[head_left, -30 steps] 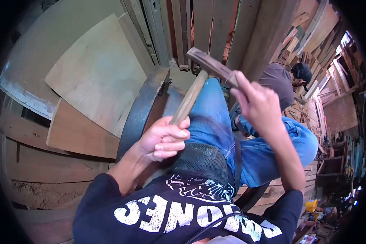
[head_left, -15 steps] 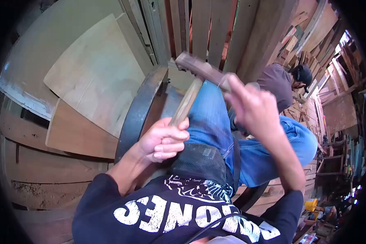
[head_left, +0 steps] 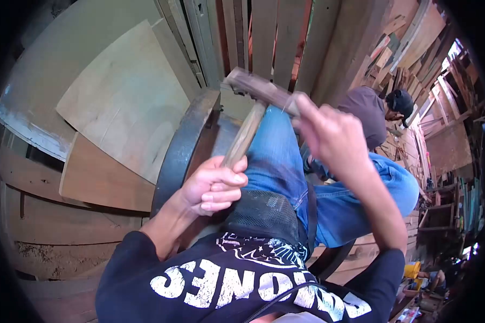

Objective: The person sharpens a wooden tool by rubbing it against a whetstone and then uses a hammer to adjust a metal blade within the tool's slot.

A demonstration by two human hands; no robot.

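Observation:
My left hand [head_left: 215, 184] is wrapped round a pale wooden stick [head_left: 245, 134], which slants up and to the right over my knee. My right hand [head_left: 331, 132] grips a brownish, bar-shaped wooden piece [head_left: 264, 90], index finger laid along it. This bar is slightly blurred and lies across the stick's upper end, overlapping it in this view; I cannot tell what kind of tool or part it is. Below the stick are my jeans [head_left: 277, 145] and a dark mesh pouch [head_left: 264, 215] at my lap.
A dark curved rim [head_left: 172, 145] stands just left of my leg. Farther left lean thin plywood sheets [head_left: 126, 102]. Upright boards [head_left: 264, 43] stand ahead. To the right, close by, a person in a cap [head_left: 364, 113] bends over, with stacked wood scraps [head_left: 399, 54] behind.
My right hand and the bar have shifted slightly left across the stick's end. My left hand and the stick stay nearly where they were.

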